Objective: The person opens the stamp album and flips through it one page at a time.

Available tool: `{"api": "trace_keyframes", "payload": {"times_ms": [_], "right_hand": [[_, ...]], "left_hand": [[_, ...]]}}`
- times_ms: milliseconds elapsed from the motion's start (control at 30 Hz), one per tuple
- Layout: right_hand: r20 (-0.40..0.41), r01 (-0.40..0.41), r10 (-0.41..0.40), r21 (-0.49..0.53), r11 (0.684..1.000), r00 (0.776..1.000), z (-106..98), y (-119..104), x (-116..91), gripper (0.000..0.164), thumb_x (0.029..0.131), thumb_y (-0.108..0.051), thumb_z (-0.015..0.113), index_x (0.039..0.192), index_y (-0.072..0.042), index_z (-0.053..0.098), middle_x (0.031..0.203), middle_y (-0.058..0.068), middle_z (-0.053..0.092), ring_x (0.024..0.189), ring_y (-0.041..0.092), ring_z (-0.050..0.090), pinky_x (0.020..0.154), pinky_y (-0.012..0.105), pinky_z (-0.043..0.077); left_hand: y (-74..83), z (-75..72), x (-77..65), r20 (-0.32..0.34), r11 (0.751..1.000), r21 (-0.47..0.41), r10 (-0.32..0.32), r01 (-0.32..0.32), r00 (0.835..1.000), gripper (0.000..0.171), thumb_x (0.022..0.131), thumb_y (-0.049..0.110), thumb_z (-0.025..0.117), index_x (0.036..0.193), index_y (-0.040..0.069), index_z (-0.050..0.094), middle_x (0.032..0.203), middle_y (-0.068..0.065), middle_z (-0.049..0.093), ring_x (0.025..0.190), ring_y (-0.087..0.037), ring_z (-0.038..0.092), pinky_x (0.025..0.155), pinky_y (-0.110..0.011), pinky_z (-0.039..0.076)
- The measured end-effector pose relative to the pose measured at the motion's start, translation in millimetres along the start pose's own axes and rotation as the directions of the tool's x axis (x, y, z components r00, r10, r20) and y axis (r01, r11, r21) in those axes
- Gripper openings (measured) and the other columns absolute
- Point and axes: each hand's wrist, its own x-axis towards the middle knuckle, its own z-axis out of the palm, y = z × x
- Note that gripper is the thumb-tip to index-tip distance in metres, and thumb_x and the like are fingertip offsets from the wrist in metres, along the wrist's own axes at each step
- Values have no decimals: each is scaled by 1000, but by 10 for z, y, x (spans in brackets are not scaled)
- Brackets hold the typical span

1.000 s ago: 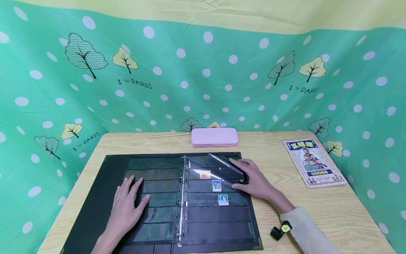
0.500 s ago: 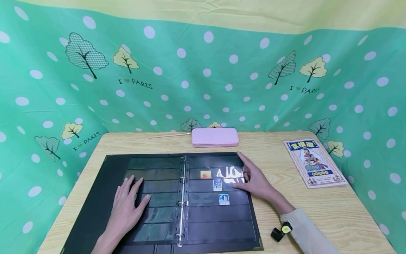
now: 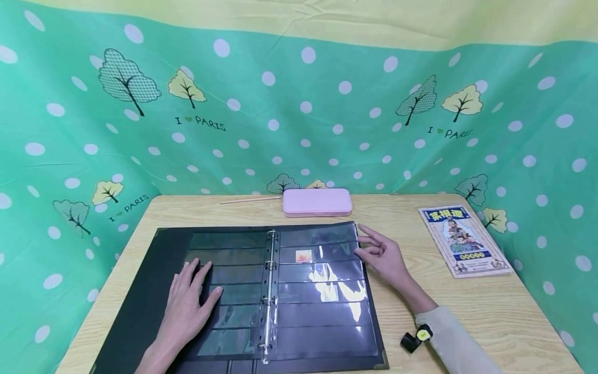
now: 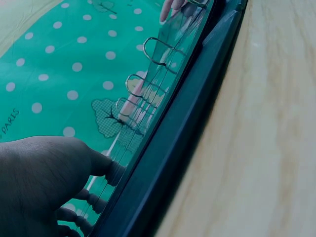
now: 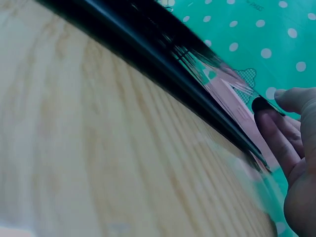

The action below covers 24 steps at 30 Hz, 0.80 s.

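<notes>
A black stamp album (image 3: 140, 291) lies open on the table, with metal rings (image 3: 269, 265) down its middle. My left hand (image 3: 184, 306) rests on the left page, fingers spread and relaxed. At the upper right edge of the right page (image 3: 322, 324), my right hand (image 3: 380, 255) pinches the sheet between thumb and fingers. The right wrist view shows that sheet's edge raised off the cover, between the thumb and fingers (image 5: 276, 133). An orange stamp (image 3: 303, 256) shows in a clear strip of the right page; bright glare covers the strips below it.
Behind the album stands a pink pencil case (image 3: 317, 201), with a thin stick (image 3: 249, 199) to its left. A booklet with a cartoon cover (image 3: 463, 240) lies at the right. A polka-dot curtain (image 3: 261, 140) hangs around the wooden table (image 3: 495, 317).
My right hand has drawn back from over the right page to its outer edge, which is now lifted slightly. Glare hides the two blue stamps seen earlier. My left hand stays put.
</notes>
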Motion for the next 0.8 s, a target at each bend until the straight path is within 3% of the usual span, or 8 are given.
{"api": "trace_keyframes", "payload": {"times_ms": [267,467,600,800], "right_hand": [[107,37,-42,43,998,993,-60,28,-7,53,106,8,67,157,10,53,109,37,74,65,11,74,61,31,65],[259,45,-90,173,984,962,-167,49,-3,53,112,9,50,164,12,39,82,22,72,59,13,72,54,36,64],[320,73,-145,227,971,936,-205,56,19,52,114,7,43,166,12,36,82,20,71,65,12,73,58,37,65],[328,107,-184,239,965,926,-164,-11,36,53,114,7,46,166,12,36,88,15,72,69,11,73,60,34,64]], "left_hand": [[2,16,3,10,1000,5,-2,2,1000,71,106,34,76,161,-3,51,169,-38,32,158,-63,22,131,-74,10],[14,14,4,22,1000,0,-11,11,1000,71,106,35,76,161,-3,50,170,-38,32,159,-63,21,131,-74,9],[25,4,10,16,1000,-3,-4,4,1000,71,106,34,76,161,-3,51,169,-38,32,159,-63,21,130,-75,11],[68,-66,43,10,998,-52,-17,17,1000,65,106,29,78,155,-6,56,165,-41,37,157,-66,23,128,-79,13]]}}
